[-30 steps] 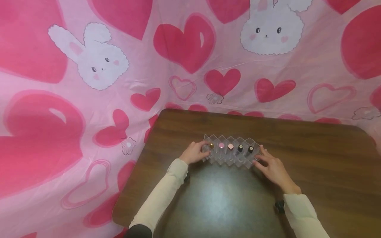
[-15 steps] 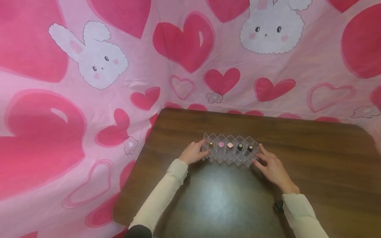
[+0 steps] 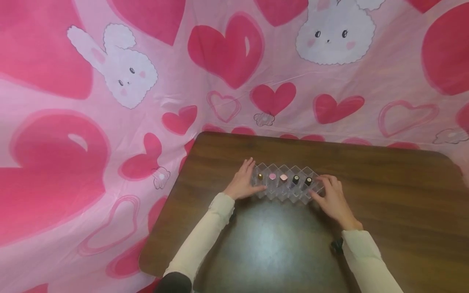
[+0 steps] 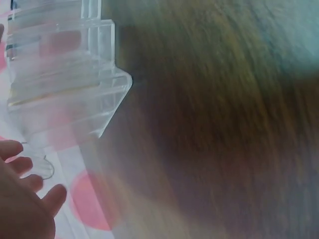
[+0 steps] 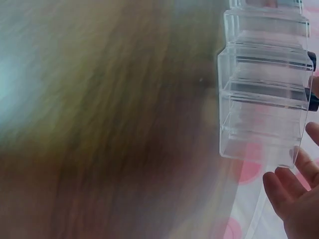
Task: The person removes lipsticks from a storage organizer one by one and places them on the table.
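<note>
A clear plastic cosmetics organizer (image 3: 281,194) with diamond-shaped compartments sits on the table in the head view. Five-sided caps aside, several small tubes stand in one row in it: a gold-topped one (image 3: 260,176), a pink one (image 3: 272,176), a pale pink one (image 3: 283,177) and two black ones (image 3: 296,179). My left hand (image 3: 239,182) is at its left end, fingers straight and thumb along the front edge. At the right end is my right hand (image 3: 334,199), with relaxed fingers and the thumb near the front corner. In the right wrist view the fingertips (image 5: 300,158) overlap the organizer's end.
The brown wooden table (image 3: 395,211) has rounded corners. Behind it and on the left hangs a pink cloth (image 3: 220,110) with hearts and rabbits, close to the table's edges.
My left hand's fingers have straightened and moved off the organizer's top toward its far left side. My right hand has shifted slightly up and left. The organizer stays about where it was.
</note>
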Tool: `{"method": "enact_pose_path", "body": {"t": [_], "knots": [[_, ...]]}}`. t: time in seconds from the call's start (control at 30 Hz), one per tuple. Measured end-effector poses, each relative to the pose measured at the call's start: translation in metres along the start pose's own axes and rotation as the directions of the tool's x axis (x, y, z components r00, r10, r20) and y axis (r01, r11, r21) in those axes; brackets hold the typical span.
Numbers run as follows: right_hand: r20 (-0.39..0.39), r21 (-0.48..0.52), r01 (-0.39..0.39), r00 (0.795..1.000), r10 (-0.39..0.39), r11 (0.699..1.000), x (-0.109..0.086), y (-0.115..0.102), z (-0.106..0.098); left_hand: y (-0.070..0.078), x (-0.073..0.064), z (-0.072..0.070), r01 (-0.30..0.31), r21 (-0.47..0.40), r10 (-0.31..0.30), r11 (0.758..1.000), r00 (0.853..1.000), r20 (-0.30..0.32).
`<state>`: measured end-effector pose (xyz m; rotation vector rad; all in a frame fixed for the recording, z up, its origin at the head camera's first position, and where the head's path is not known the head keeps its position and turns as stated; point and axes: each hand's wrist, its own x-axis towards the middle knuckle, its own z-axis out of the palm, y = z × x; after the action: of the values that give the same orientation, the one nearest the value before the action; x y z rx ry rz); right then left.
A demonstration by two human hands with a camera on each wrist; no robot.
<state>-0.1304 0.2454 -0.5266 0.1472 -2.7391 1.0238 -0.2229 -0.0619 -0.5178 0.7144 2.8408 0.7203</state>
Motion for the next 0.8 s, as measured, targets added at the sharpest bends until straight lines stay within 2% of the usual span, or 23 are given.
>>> {"method": "enact_pose_path", "body": {"t": [0.37, 0.6, 0.8], "knots": [[-0.104, 0.034, 0.032, 0.994, -0.029, 0.999, 0.014, -0.011, 0.011, 0.005, 0.009, 0.008, 0.004, 0.053, -0.005, 0.999, 1.0, 0.018], [-0.07, 0.017, -0.012, 0.997, 0.013, 1.0, 0.016, -0.015, 0.016, 0.003, 0.012, 0.014, -0.013, 0.086, 0.012, 0.996, 1.0, 0.018], [-0.065, 0.015, -0.013, 0.998, 0.014, 1.0, 0.014, -0.015, 0.019, 0.0, 0.011, 0.017, -0.01, 0.114, 0.008, 0.993, 1.0, 0.019]]}}
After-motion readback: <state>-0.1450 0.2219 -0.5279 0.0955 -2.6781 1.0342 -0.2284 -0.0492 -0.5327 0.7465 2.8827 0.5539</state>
